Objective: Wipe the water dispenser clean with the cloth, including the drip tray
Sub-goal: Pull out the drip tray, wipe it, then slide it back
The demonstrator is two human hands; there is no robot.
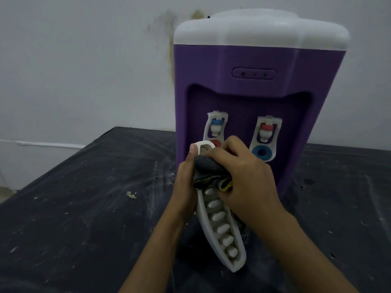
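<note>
Hands cover the middle of the tray

The right hand and cloth hide the tray's upper slots and the dispenser's base; the left hand masks the tray's far edge. Both forearms run off the bottom edge, and the three panel lights are too small to read.

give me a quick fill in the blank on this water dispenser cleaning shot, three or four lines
1. The left hand holds the white drip tray lifted off the ____ table.
2. The right hand presses a dark ____ against the tray.
3. The water dispenser has a ____ body.
4. Its top is ____.

Missing words: black; cloth; purple; white
</note>
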